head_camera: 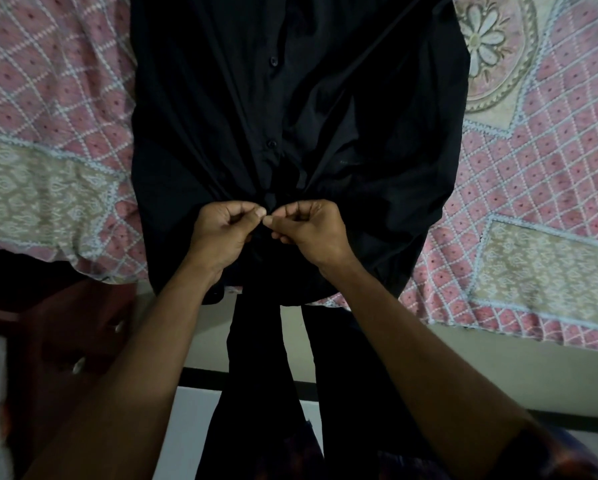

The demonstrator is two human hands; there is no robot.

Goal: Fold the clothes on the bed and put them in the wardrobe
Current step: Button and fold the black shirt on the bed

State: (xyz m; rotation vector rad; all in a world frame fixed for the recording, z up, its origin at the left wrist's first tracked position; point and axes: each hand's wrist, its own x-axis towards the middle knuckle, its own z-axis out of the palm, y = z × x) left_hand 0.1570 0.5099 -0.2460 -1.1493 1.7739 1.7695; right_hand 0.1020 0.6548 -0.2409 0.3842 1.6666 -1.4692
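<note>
While standing at the bed [48,81], pinching the button placket of the black shirt [204,98] with left hand [221,232] and right hand [313,232]. Spread buttons-up across the bed, draped over its near edge.

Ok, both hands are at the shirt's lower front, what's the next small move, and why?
Probably finish fastening there: the left hand and right hand pinch together the front edges of the black shirt, just below two buttons that look fastened, and the cloth bunches toward them.
</note>
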